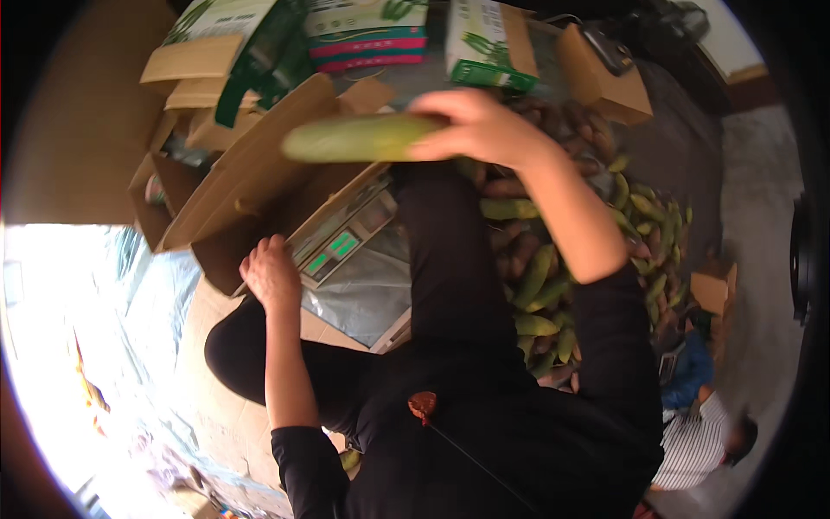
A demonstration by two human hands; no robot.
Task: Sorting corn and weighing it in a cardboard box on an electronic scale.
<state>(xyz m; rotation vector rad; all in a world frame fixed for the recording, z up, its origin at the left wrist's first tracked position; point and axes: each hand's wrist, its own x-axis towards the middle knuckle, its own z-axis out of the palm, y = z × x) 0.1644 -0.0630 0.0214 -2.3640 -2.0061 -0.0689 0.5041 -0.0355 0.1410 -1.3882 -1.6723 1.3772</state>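
My right hand [471, 128] grips a long, pale green cucumber [359, 138] by its right end and holds it level above an open cardboard box [251, 164]; both are slightly blurred. At the box's near corner, my left hand [272, 268] has its fingers bent over the edge. The box stands against or on a scale [350, 233] with lit green displays. A large pile of green cucumbers [536, 277] and brownish, elongated produce [519, 251] lies to the right of my leg.
Printed cartons [367, 35] stand along the far side, with another carton [488, 48] beside them. A small brown box [605, 78] carries a dark device [608, 48]. Grey plastic sheeting [363, 290] lies by the scale. Another person in a striped shirt [692, 450] is at lower right.
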